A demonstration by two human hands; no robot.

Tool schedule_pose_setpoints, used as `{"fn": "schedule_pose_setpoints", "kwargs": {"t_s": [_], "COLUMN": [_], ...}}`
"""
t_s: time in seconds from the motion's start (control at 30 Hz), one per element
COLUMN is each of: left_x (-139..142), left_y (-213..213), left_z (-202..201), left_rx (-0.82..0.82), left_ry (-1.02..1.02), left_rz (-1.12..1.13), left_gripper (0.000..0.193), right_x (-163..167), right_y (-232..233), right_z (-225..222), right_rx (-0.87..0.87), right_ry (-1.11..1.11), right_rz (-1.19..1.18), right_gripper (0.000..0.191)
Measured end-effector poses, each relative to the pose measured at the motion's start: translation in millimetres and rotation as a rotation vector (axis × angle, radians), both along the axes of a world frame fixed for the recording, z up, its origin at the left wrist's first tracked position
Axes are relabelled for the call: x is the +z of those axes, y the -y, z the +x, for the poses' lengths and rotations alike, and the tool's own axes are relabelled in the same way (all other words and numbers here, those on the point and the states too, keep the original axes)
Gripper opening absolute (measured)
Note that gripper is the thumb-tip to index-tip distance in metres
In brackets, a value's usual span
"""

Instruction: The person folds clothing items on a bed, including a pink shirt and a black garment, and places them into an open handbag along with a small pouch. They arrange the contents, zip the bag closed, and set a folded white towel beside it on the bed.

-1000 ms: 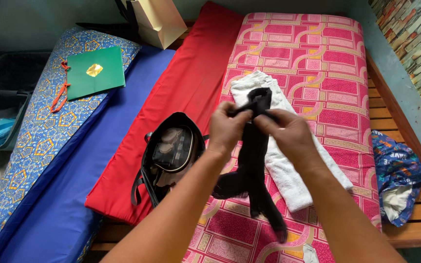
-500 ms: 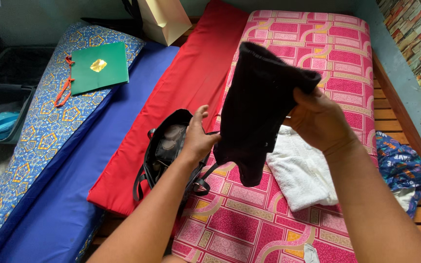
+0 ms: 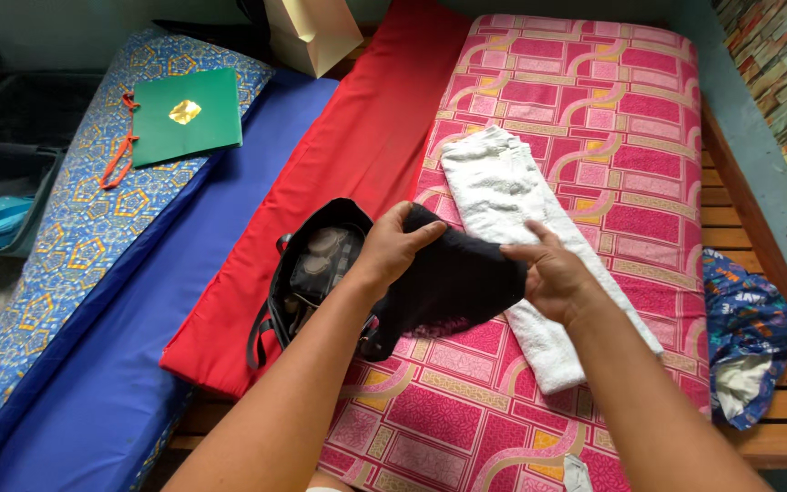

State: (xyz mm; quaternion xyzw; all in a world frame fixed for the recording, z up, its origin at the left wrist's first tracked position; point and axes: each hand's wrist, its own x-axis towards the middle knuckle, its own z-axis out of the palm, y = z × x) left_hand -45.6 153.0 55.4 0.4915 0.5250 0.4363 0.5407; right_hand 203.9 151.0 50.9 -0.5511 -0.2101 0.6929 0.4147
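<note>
A black garment [image 3: 453, 282] is held bunched just above the pink patterned mattress [image 3: 594, 118] — pinched between the left hand [image 3: 393, 251] and right hand [image 3: 553, 278], fingers clamped on it — beside an already folded white towel [image 3: 512, 196], its own folding judged unfinished.

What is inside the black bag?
The open black bag shows a few pale roundish things near its top; what they are is unclear. The left hand and the dark cloth cover its right side, so the rest stays hidden.
</note>
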Motion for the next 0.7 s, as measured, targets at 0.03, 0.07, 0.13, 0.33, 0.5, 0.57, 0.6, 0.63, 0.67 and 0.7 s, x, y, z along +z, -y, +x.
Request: {"fn": "schedule_pose_setpoints", "kwargs": {"t_s": [0.03,0.07,0.13,0.33,0.5,0.57,0.6,0.63,0.67,0.7], "left_x": [0,1,2,10,24,24,22,18,11,4], "left_y": [2,5,7,3,-6,-8,-8,-6,-4,-1], "left_z": [-1,-2,-4,1,13,10,7,5,3,1], "left_rx": [0.012,0.027,-0.01,-0.243,-0.384,-0.307,-0.27,-0.12,0.03,0.18], "left_ry": [0.012,0.022,0.074,-0.059,0.031,-0.084,-0.138,-0.237,-0.336,-0.436], "left_rz": [-0.025,-0.055,-0.049,0.027,0.093,0.141,0.163,0.16,0.156,0.152], "left_gripper": [0.031,0.031,0.032,0.039,0.044,0.04,0.038,0.036,0.035,0.034], "right_x": [-2,-2,7,31,12,5,2,0,-1,-2], "right_y": [5,10,15,11,14,17,19,19,19,19], "right_z": [2,2,2,-22,-41,-39,-38,-37,-37,-38], "right_rx": [0.109,0.219,0.478,0.805,0.834,0.84,0.839,0.787,0.734,0.68], "right_ry": [0.006,0.008,0.237,1.349,0.801,0.605,0.508,0.532,0.554,0.574], "right_rz": [0.058,0.114,0.185,0.634,0.765,0.51,0.38,0.323,0.268,0.215], "right_gripper": [0.064,0.062,0.063,0.114,0.095,0.067,0.055,0.048,0.043,0.038]}}
